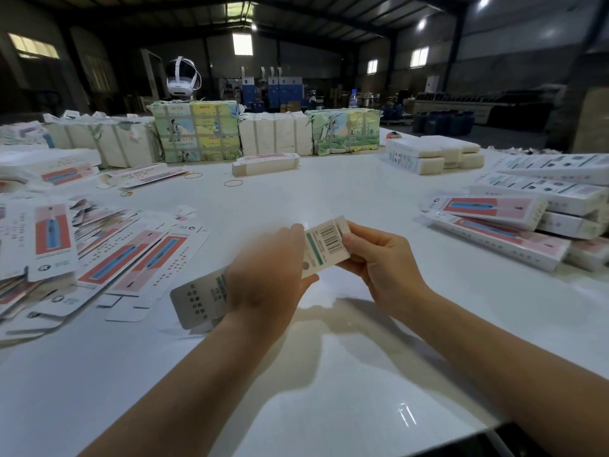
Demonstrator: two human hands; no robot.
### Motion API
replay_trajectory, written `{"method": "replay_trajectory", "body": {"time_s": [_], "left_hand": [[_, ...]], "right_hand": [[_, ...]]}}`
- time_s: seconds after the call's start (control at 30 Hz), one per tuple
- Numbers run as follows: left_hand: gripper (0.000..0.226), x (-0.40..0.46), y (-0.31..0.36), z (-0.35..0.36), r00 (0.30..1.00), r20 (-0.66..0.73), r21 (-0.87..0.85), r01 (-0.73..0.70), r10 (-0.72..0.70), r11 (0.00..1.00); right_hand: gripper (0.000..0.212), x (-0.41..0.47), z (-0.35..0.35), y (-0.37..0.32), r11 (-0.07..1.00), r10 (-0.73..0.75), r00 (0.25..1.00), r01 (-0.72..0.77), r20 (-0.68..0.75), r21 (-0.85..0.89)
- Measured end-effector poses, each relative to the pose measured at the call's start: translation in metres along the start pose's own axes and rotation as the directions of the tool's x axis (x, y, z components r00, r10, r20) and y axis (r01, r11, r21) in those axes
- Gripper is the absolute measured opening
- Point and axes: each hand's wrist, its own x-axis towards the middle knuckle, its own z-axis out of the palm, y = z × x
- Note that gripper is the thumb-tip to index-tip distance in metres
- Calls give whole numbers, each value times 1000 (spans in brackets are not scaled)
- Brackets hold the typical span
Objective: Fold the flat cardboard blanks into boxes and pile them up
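Single head view, forward-down over white table [346,199], close.

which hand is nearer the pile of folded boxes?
Right. The right hand is on the pile of folded boxes' side, holding the carton; the left hand grips it farther away.

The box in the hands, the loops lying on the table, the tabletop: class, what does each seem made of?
Box: thin printed card, matte, creased at the end flap. Loops: probably rubber bands, thin and tan. Tabletop: smooth, glossy white, reflecting lights; material uncertain.
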Motion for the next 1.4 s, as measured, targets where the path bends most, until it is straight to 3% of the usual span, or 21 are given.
{"method": "replay_trajectory", "body": {"time_s": [0.23, 0.4, 0.6, 0.67, 0.8, 0.9, 1.03, 1.23, 1.3, 1.4], "left_hand": [[75, -1, -2, 2, 999, -26, 1, -30, 30, 1000], [78, -1, 0, 4, 998, -5, 29, -59, 59, 998], [75, 2, 3, 1, 999, 34, 55, -19, 17, 998], [74, 2, 3, -1, 999, 51, 73, 1, -4, 997], [76, 1, -1, -5, 996, 84, 50, 37, -41, 998], [77, 1, 0, -7, 992, 118, 5, 46, -46, 999], [76, 3, 2, -10, 985, 171, 2, 40, -40, 999], [75, 4, 0, -10, 980, 200, -21, 4, 0, 1000], [75, 3, -3, -10, 980, 195, -37, -26, 33, 999], [74, 3, -5, -10, 974, 187, -90, -113, 129, 989]], "right_hand": [[38, -5, 2, 0, 998, -66, 997, 67, 48, -17], [55, -8, 2, 0, 946, -167, 985, 175, 52, -273], [23, -20, 11, 7, 780, -254, 952, 305, 168, -546], [26, -21, 13, 9, 726, -248, 946, 325, 210, -606], [32, -17, 11, 3, 788, -166, 956, 276, 242, -550], [26, -15, 8, 3, 890, -155, 978, 200, 141, -410], [50, -17, 9, 10, 828, -188, 967, 249, 170, -502], [53, -12, 8, 15, 846, -156, 962, 247, 224, -473], [63, -10, 4, 14, 761, -175, 948, 303, 267, -574], [89, -5, -1, 11, 454, -238, 877, 480, 418, -751]]}}
